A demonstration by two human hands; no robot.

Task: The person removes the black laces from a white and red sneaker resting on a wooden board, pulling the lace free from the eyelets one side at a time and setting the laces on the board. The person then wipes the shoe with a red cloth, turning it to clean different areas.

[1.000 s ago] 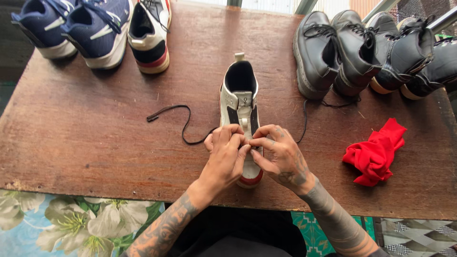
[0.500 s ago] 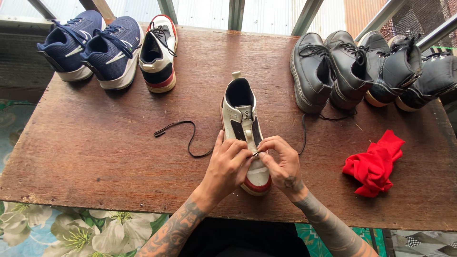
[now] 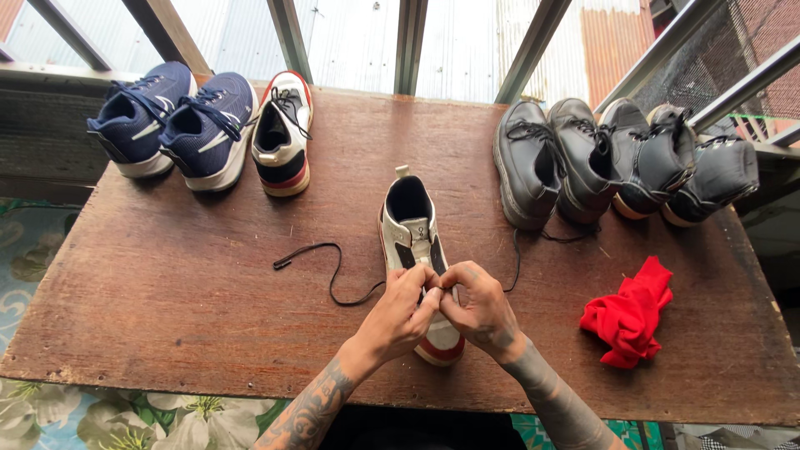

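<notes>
Sneaker point(image 3: 413, 237) lace point(image 3: 329, 271) pinched by both hands.

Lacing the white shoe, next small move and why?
Probably pull the lace through the low eyelet: both hands, left and right, pinch at the shoe near its toe, and slack lace trails loose on the table.

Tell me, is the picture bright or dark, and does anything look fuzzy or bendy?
Head view: soft daylight comes in from the window bars at the top, and is brightest there; the wooden table is evenly lit with faint shadows; the white shoe and both hands, left hand, right hand, look sharp; the bars splay outward, so the lens bends the edges.
</notes>
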